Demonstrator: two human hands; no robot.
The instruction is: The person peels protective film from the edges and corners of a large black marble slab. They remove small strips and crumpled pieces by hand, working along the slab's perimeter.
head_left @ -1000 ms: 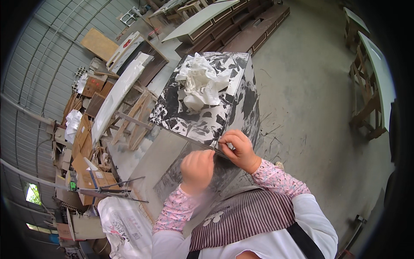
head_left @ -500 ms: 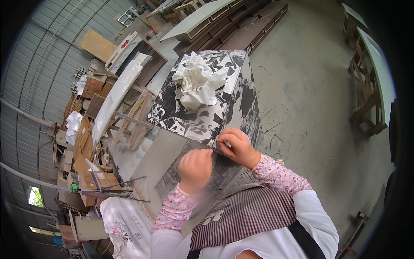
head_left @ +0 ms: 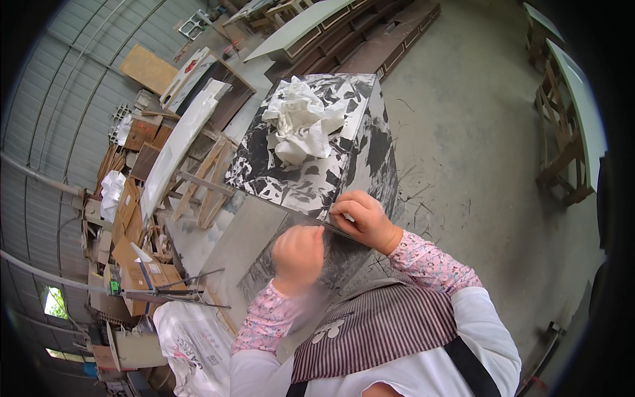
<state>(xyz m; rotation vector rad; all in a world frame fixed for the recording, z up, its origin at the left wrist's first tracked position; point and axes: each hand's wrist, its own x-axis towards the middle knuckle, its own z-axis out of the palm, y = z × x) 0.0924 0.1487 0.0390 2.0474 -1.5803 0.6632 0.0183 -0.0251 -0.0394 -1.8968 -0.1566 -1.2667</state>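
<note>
A box-shaped piece (head_left: 311,192) with black and white patches stands before me, its near corner pointing toward my body. On its top lies a crumpled heap of white sheet (head_left: 304,129). My right hand (head_left: 367,221) is closed in a pinch against the near corner, at the edge between top and side. Just left of that corner my left hand (head_left: 297,259) is curled into a fist, thumb toward the corner. Whatever either hand pinches is too small or hidden to make out. The left hand is slightly blurred.
Dark scraps (head_left: 417,198) are strewn over the floor right of the piece. A long brown cabinet (head_left: 370,46) lies beyond it. Wooden trestles (head_left: 205,178) and cardboard boxes (head_left: 142,264) crowd the left; a white sack (head_left: 192,344) sits near left. At far right stands a white-topped bench (head_left: 575,112).
My right hand has shifted slightly up and left along the corner. The left hand has moved up only a little. The sheet heap keeps its place on the piece.
</note>
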